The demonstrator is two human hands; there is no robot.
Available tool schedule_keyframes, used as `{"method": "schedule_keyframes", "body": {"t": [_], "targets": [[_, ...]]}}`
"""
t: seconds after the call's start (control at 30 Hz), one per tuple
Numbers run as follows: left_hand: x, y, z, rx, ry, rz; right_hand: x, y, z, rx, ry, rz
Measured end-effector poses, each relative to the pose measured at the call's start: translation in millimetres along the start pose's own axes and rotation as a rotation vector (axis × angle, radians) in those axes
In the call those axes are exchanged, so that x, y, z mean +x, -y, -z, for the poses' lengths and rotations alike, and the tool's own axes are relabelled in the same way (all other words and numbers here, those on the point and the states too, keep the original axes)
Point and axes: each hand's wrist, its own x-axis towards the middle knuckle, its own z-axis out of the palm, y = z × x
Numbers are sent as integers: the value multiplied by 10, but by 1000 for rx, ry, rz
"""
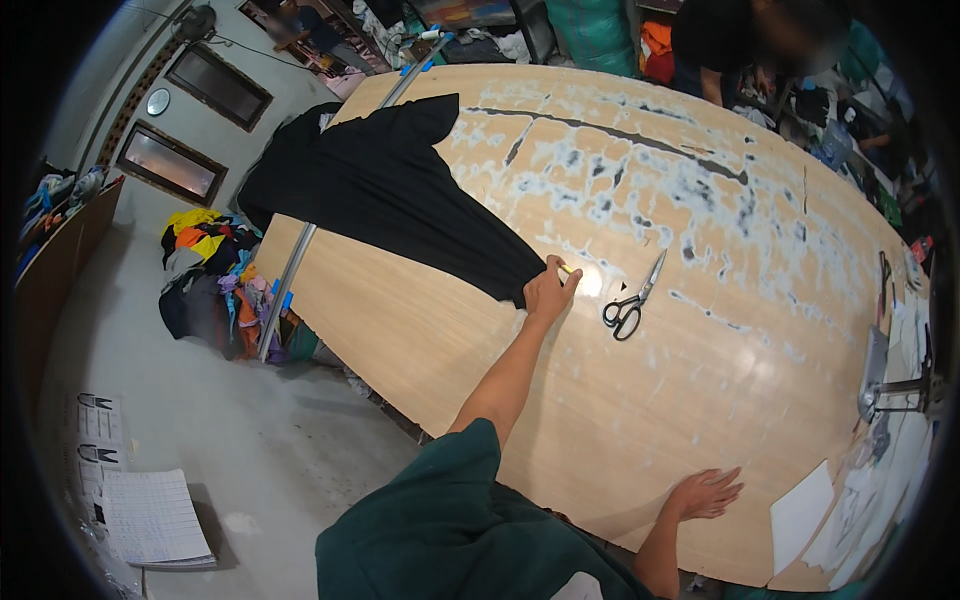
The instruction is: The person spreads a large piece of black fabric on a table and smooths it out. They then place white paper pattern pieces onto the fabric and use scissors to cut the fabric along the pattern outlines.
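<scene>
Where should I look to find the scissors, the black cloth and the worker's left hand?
Scissors (641, 296): head view, near the pivot between blades and handles.
Black cloth (395, 190): head view, middle of its spread.
Left hand (546, 294): head view, back of the hand.

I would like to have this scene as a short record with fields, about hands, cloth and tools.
left hand: holds small yellow item at the narrow end of the black cloth
right hand: open, by the near edge of the table
cloth: spread on the table, lying across a metal rail
scissors: on table, right of left hand, black handles toward the person
</scene>
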Motion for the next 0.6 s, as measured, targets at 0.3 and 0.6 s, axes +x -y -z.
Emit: {"method": "schedule_keyframes", "body": {"t": [0.3, 0.6], "targets": [[-106, -61, 36, -7, 8, 105, 4, -3, 33, 7, 7, 7], [-147, -564, -142, -102, -74, 188, 19, 22, 38, -17, 16, 4]]}}
